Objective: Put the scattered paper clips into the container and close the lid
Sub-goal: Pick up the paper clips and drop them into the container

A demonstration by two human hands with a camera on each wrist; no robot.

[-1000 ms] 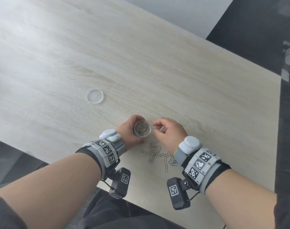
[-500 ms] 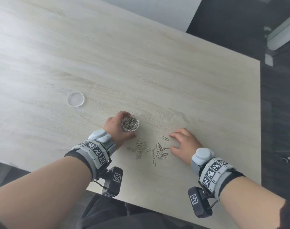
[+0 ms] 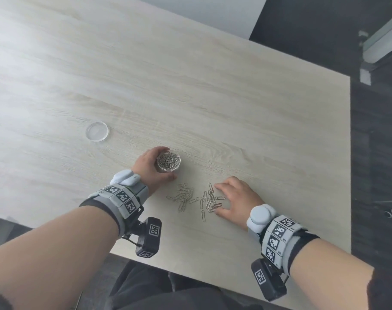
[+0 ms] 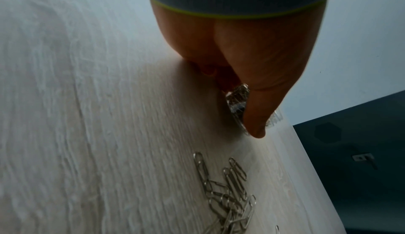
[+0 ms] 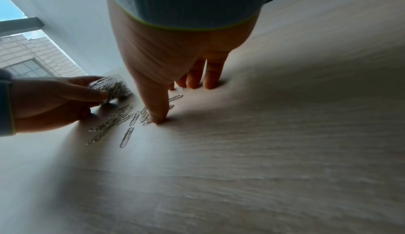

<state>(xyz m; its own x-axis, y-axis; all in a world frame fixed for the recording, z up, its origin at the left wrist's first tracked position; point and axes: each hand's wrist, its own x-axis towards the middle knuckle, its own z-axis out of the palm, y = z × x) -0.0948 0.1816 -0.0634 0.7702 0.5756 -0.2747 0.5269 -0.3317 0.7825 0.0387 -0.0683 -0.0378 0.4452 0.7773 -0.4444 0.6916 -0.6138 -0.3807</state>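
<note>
A small clear round container point(image 3: 168, 161) point(image 4: 237, 102) point(image 5: 114, 87), partly filled with silver paper clips, stands on the wooden table, lid off. My left hand point(image 3: 150, 166) point(image 4: 247, 74) point(image 5: 54, 97) grips its side with thumb and curled fingers. Several loose paper clips point(image 3: 196, 199) point(image 4: 228, 196) point(image 5: 122, 116) lie scattered just in front of it. My right hand point(image 3: 234, 198) point(image 5: 175, 81) rests flat on the table at the right edge of the pile, fingers spread, thumb tip and fingertips touching the table beside the clips. The clear round lid point(image 3: 97, 131) lies apart, far left.
The light wooden table point(image 3: 213, 97) stretches wide beyond the hands. Its right edge runs close to my right hand, with dark floor point(image 3: 378, 153) beyond. The near edge lies just under my wrists.
My right hand has left the container's mouth, moved right and down, and spread flat beside the loose clips. The left hand still grips the container.
</note>
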